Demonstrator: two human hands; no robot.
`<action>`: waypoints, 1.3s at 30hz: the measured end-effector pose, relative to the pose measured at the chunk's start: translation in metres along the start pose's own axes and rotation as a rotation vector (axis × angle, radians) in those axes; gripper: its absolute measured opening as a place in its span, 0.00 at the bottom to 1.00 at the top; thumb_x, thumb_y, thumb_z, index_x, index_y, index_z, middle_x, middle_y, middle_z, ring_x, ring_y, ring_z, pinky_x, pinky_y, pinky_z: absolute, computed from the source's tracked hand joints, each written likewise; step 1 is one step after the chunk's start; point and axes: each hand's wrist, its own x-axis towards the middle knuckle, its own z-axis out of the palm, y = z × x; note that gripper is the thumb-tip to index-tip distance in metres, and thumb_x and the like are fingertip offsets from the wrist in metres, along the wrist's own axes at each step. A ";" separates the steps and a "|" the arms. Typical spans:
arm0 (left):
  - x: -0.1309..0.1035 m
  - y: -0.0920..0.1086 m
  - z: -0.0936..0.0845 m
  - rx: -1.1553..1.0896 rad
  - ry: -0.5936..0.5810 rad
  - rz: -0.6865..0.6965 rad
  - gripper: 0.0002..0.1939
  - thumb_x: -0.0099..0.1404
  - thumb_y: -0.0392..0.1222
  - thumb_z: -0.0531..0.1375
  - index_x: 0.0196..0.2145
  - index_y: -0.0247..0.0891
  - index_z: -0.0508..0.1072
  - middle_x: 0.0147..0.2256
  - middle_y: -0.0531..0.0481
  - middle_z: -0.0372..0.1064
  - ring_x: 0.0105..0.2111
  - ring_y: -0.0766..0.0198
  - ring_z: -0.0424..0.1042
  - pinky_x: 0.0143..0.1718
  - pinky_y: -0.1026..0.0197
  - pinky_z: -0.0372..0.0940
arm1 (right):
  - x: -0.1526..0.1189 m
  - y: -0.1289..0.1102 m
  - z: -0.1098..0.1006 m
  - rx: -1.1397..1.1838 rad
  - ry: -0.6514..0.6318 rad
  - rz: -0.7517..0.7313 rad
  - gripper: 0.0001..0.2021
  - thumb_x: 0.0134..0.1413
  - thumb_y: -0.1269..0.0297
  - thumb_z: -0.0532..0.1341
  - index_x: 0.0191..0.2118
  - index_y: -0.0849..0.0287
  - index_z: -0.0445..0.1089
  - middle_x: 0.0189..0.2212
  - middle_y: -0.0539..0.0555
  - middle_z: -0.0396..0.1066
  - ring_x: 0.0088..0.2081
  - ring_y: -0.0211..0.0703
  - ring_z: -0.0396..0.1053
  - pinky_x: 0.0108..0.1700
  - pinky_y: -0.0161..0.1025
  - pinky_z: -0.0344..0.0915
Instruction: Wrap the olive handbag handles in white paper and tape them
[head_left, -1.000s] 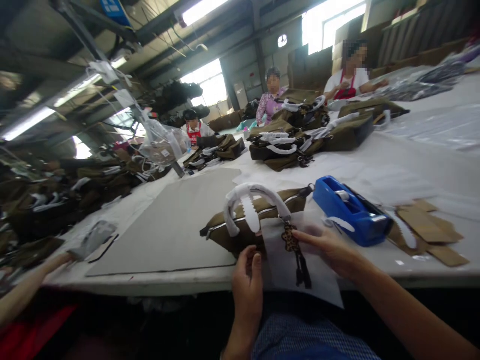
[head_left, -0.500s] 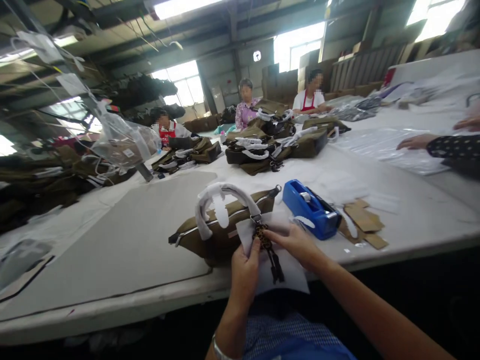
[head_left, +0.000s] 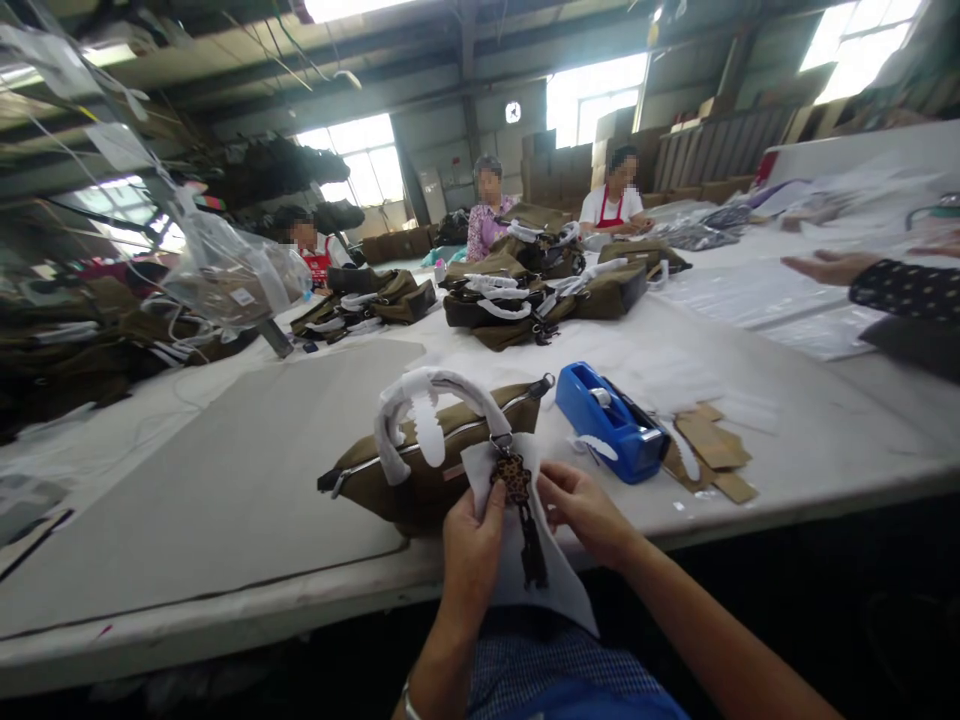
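Charm [head_left: 514, 477] on the bag [head_left: 420, 500] lay over white paper [head_left: 559, 592] by the edge of the bench [head_left: 814, 440], pinched by the left hand [head_left: 472, 545] alone, since the right hand [head_left: 583, 506] had moved off it to the paper's side, where I couldn't tell its grip.

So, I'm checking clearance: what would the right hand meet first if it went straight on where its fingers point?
Probably the white sheet: the right hand points leftward at its edge, with the spotted charm beyond. Depth is unclear; the fingertips may already touch the sheet.
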 end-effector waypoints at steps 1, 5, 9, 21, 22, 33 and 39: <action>-0.001 0.001 0.000 0.017 0.004 0.001 0.20 0.66 0.54 0.62 0.43 0.35 0.82 0.38 0.45 0.81 0.40 0.51 0.79 0.44 0.57 0.70 | 0.003 0.002 0.005 -0.059 0.009 -0.018 0.24 0.51 0.45 0.71 0.44 0.59 0.75 0.26 0.48 0.72 0.23 0.35 0.68 0.25 0.32 0.68; -0.009 0.006 0.000 0.067 0.013 0.017 0.24 0.70 0.58 0.56 0.40 0.33 0.80 0.29 0.46 0.78 0.29 0.56 0.76 0.31 0.60 0.68 | 0.005 0.008 0.019 -0.269 0.110 -0.135 0.23 0.55 0.42 0.66 0.40 0.61 0.73 0.19 0.47 0.70 0.18 0.37 0.68 0.23 0.34 0.66; -0.012 0.006 -0.001 0.174 0.031 0.121 0.22 0.71 0.55 0.56 0.48 0.35 0.78 0.40 0.42 0.81 0.39 0.52 0.79 0.41 0.57 0.69 | 0.001 0.002 0.021 -0.457 0.177 -0.196 0.21 0.58 0.43 0.63 0.33 0.60 0.72 0.18 0.48 0.68 0.17 0.38 0.65 0.21 0.34 0.60; -0.004 0.006 -0.016 0.466 0.268 0.383 0.15 0.68 0.43 0.61 0.50 0.38 0.79 0.44 0.42 0.76 0.46 0.52 0.77 0.51 0.53 0.71 | 0.020 0.010 0.042 -0.598 0.381 -0.440 0.20 0.60 0.48 0.63 0.26 0.59 0.67 0.20 0.45 0.57 0.24 0.35 0.54 0.26 0.34 0.52; -0.003 0.005 -0.016 0.465 0.295 0.372 0.16 0.67 0.43 0.62 0.50 0.38 0.78 0.43 0.43 0.77 0.44 0.53 0.78 0.49 0.53 0.72 | 0.020 0.014 0.044 -0.590 0.400 -0.447 0.20 0.60 0.48 0.63 0.26 0.59 0.66 0.20 0.45 0.56 0.24 0.35 0.54 0.26 0.34 0.52; -0.008 -0.009 -0.006 0.563 0.311 0.626 0.10 0.70 0.35 0.59 0.45 0.37 0.80 0.43 0.44 0.78 0.42 0.57 0.78 0.48 0.56 0.74 | 0.021 0.028 0.049 -0.555 0.471 -0.463 0.21 0.61 0.46 0.62 0.26 0.57 0.63 0.21 0.45 0.56 0.25 0.36 0.55 0.28 0.34 0.54; -0.021 -0.018 0.003 0.815 0.347 0.811 0.17 0.71 0.29 0.55 0.53 0.32 0.77 0.48 0.39 0.78 0.46 0.52 0.76 0.48 0.50 0.76 | 0.016 0.029 0.046 -0.541 0.378 -0.448 0.21 0.64 0.45 0.58 0.28 0.57 0.63 0.21 0.46 0.60 0.25 0.37 0.59 0.28 0.35 0.56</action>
